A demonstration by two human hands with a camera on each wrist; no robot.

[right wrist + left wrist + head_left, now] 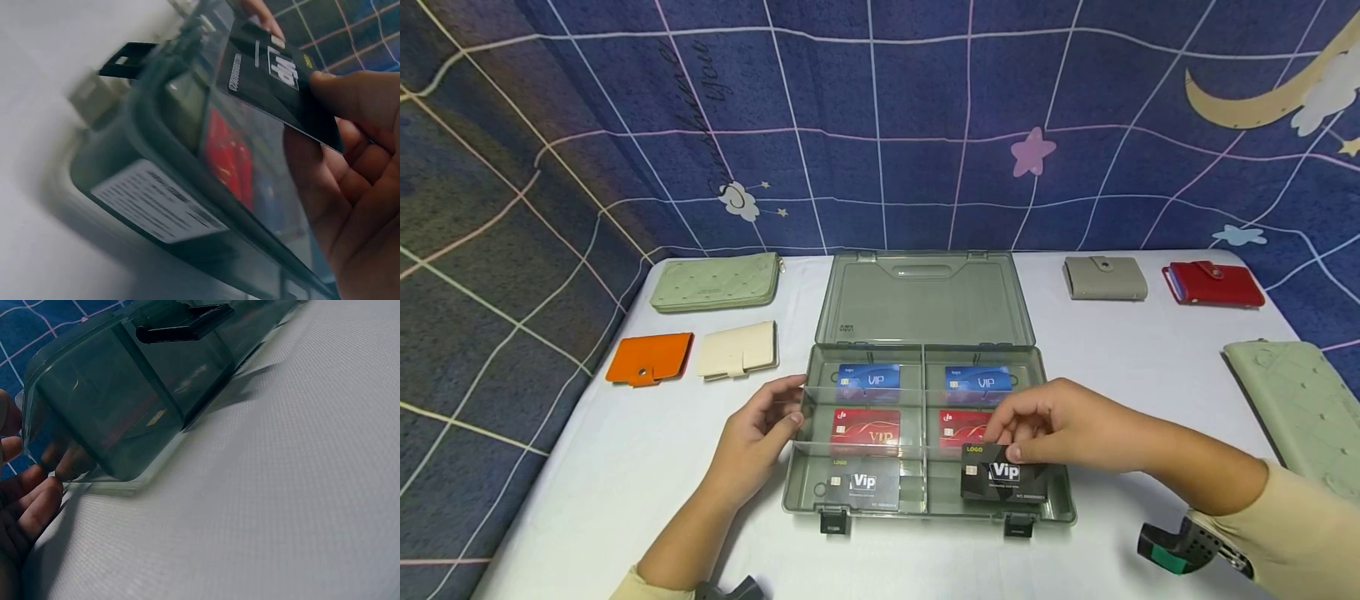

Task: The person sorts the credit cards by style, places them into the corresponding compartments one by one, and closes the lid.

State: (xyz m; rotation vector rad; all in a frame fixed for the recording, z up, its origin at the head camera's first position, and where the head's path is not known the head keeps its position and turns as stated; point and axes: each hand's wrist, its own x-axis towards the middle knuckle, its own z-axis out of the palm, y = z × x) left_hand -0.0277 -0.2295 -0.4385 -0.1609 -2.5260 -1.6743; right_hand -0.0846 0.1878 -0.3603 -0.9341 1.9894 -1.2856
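My right hand [1045, 425] pinches a black VIP card [1004, 473] between thumb and fingers. The card is held over the front right compartment of a translucent grey-green storage box [925, 518], tilted above the rim in the right wrist view. At the box's left side, my left hand [762, 433] grips the wall, thumb at the rim. Another black VIP card [863, 483] lies in the front left compartment. Red cards [865, 429] occupy both middle compartments, the right one partly behind my fingers. Blue VIP cards [868, 381] lie in the two back compartments.
The box's lid [925, 300] lies open toward the back curtain. On the left are a green wallet [717, 282], an orange card holder [649, 358] and a cream one [737, 350]. Rightward sit a grey holder [1105, 277], a red holder [1213, 284] and another green wallet [1296, 408].
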